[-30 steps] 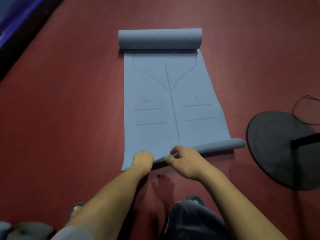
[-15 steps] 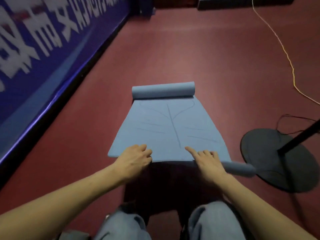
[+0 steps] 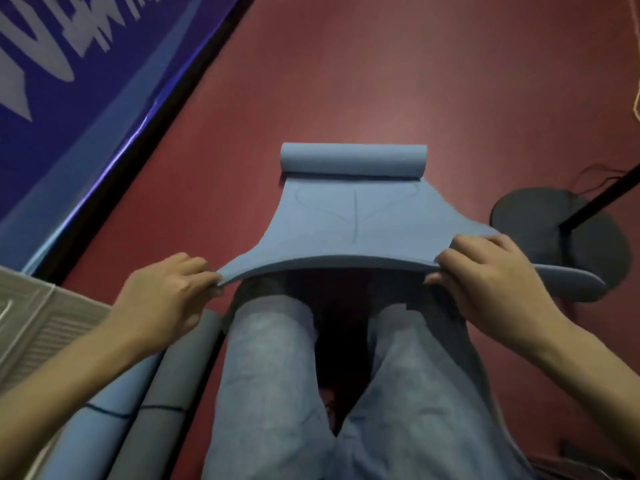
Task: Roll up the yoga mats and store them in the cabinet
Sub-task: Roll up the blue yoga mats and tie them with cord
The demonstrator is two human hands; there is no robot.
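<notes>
Our left hand [image 3: 166, 289] and right hand [image 3: 485, 271] each pinch a near corner of the blue yoga mat [image 3: 349, 233], lifting it above our knees. Its far end lies rolled on the red floor [image 3: 381, 81]. Two rolls, maybe more mats [image 3: 162, 386], lie beside our left leg.

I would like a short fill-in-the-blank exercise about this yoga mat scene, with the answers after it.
1. Both hands, the left hand and the right hand, hold the near edge of the ____ yoga mat.
2. The mat's far end is ____ up.
3. The floor is dark ____.
4. Two rolled mats lie at the person's ____ side.

Answers: blue; rolled; red; left
</notes>
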